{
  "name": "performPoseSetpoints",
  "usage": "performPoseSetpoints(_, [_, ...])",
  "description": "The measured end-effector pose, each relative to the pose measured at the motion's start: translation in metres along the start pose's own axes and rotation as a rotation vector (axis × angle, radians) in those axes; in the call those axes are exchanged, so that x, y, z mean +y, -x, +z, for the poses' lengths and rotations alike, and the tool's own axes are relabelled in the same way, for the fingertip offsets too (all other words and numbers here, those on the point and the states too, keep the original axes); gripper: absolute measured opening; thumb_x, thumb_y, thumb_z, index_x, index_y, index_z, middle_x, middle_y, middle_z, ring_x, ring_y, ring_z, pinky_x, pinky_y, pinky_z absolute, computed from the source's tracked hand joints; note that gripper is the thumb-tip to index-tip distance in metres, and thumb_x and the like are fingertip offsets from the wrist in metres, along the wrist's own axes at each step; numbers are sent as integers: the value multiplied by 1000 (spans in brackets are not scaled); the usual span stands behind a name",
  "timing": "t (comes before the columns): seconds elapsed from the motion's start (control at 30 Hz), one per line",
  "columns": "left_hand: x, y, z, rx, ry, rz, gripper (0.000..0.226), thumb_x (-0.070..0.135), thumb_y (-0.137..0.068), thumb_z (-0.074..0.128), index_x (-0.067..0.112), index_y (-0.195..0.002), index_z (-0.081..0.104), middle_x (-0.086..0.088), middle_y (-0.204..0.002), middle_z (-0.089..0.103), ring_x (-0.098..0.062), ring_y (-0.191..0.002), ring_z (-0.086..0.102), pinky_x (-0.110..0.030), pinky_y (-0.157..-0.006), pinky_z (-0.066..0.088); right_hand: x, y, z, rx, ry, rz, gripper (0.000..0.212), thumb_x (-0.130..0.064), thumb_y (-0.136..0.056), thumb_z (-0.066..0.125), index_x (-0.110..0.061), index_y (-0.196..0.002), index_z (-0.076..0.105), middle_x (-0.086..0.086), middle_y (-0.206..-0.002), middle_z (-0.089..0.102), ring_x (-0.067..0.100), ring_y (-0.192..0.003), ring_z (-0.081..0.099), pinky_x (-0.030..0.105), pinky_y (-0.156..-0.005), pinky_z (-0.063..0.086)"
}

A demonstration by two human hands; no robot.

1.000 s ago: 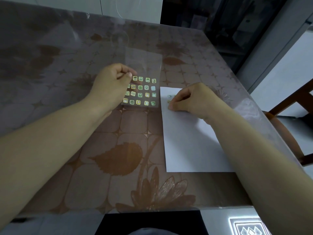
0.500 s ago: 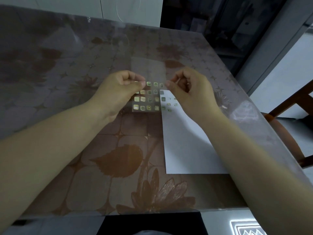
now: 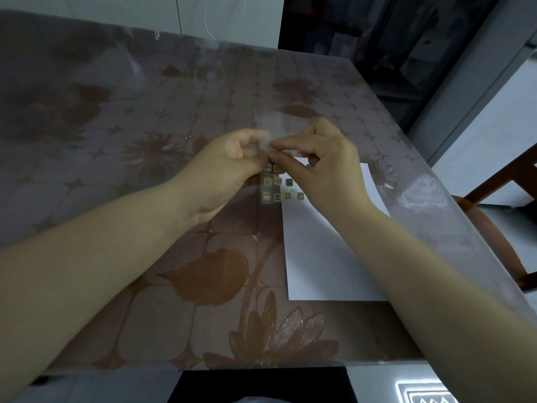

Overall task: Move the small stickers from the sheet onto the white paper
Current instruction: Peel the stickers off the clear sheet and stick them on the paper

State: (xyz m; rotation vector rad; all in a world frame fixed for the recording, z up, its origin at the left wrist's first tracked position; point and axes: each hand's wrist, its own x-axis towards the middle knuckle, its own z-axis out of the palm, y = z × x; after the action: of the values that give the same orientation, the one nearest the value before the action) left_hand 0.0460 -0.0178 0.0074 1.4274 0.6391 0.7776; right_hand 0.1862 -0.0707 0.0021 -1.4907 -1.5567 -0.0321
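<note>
A clear sticker sheet [image 3: 276, 187] with rows of small square yellow-green stickers is lifted off the table, between my two hands. My left hand [image 3: 229, 167] pinches the sheet's left edge. My right hand [image 3: 322, 164] pinches with thumb and forefinger at a sticker in the sheet's upper rows; the fingertips hide it. The white paper [image 3: 316, 257] lies flat on the table to the right, under my right wrist. Any stickers on its top left corner are hidden by the sheet and my right hand.
The table [image 3: 130, 158] wears a brown flower-patterned cover under clear plastic. Its right edge runs close to the paper, with a wooden chair [image 3: 494, 228] just beyond. The near table edge is below my forearms.
My right hand left the white paper, rose to the sheet and pinched at a sticker. My left hand lifted the sheet and carried it right, over the paper's corner.
</note>
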Motion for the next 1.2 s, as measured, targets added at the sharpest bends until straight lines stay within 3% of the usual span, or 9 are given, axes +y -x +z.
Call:
performPoseSetpoints(0.07, [1,1,1,-4,15,0,32,-2,-91,48,10,-121,48,0,-82,69,-4,-75,66,-17,-77,51,-1,-1,0,-9,9,-12,15,-23,-76,70,-20,-91,75,-17,-72,40,-7,-62,46,10,-55,31])
performPoseSetpoints(0.17, [2,2,3,-18,-3,2,23,4,-93,47,21,-104,56,8,-75,72,-2,-76,67,-17,-76,50,-1,-1,-2,-17,18,-26,12,-21,-74,71,-20,-86,75,-19,-72,40,-6,-62,46,9,-55,32])
performPoseSetpoints(0.3, [-3,-1,-1,31,-84,-13,23,9,-93,48,24,-107,58,2,-93,69,-6,-84,65,-27,-86,48,-2,-3,-4,-98,-25,-22,9,-18,-75,73,-17,-83,73,-15,-75,46,-4,-61,48,8,-58,35])
performPoseSetpoints(0.4, [-8,-5,-5,111,-139,-2,27,6,-93,42,25,-101,59,-2,-91,68,-11,-79,65,-28,-79,50,-5,-12,-25,-149,-182,161,2,-15,-78,72,-14,-80,71,-1,-74,59,1,-57,51,12,-58,42])
performPoseSetpoints(0.53, [-10,-11,-14,274,-184,23,30,5,-93,37,27,-92,58,-3,-91,66,-12,-74,64,-24,-65,50,14,-11,-58,-341,-51,499,6,-21,-82,69,-19,-77,70,-12,-51,52,-2,-43,42,5,-48,36])
performPoseSetpoints(0.63, [-10,-14,-17,343,-143,12,32,2,-94,34,24,-91,57,0,-81,70,-8,-61,65,-21,-54,50,24,-5,-56,-492,-15,603,5,-22,-81,69,-23,-76,71,-6,-69,63,7,-60,48,17,-59,40])
performPoseSetpoints(0.7, [-9,-14,-17,360,-119,12,31,0,-94,31,20,-93,55,6,-70,70,-5,-55,65,-18,-49,49,24,-5,-51,-501,3,616,3,-22,-80,69,-22,-78,71,-5,-77,66,6,-64,51,18,-60,39])
performPoseSetpoints(0.9, [-9,-13,-16,342,-122,11,30,3,-96,31,22,-93,54,0,-82,69,-7,-58,66,-21,-53,52,22,-5,-41,-506,33,601,4,-20,-78,72,-16,-77,73,-8,-69,63,4,-63,52,7,-50,39])
performPoseSetpoints(1.2, [-10,-12,-17,327,-144,7,30,4,-96,33,23,-92,56,2,-84,69,-8,-62,66,-21,-53,51,19,-4,-39,-479,48,587,5,-18,-75,75,-15,-74,71,-10,-64,59,3,-57,49,3,-40,32])
